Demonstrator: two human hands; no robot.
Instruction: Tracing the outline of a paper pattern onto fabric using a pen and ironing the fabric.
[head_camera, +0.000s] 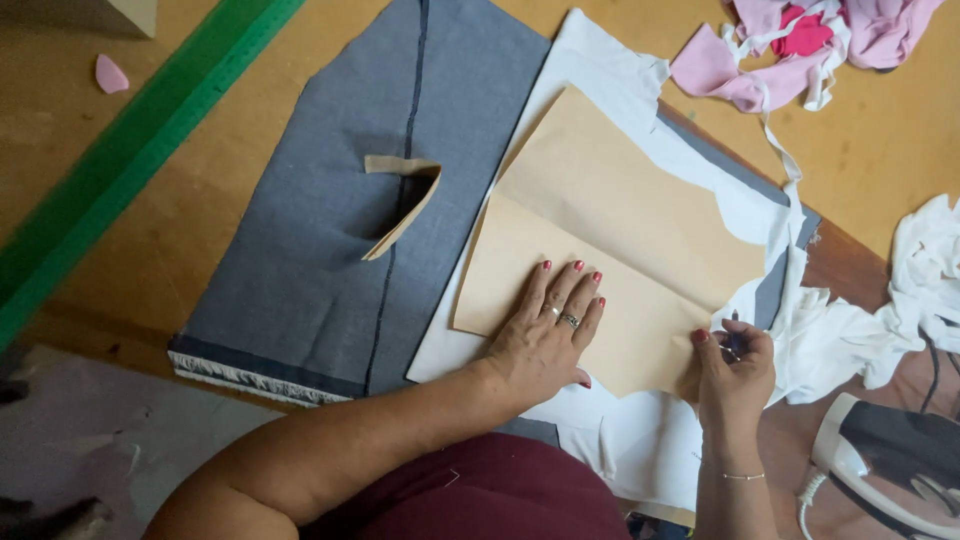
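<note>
On the wooden table (880, 130), head view: left hand (545, 335) is pressing flat, fingers spread, on the tan paper pattern (610, 230) lying over white fabric (600, 60). Right hand (735, 365) is pinching a small dark object (733, 340), possibly a chalk, at the pattern's edge. Grey fabric (330, 230) is lying alongside.

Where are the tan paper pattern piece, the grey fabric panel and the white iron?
tan paper pattern piece (620, 210), head view, on its bare upper middle.
grey fabric panel (320, 260), head view, on its left half.
white iron (880, 460), head view, on its body.
</note>
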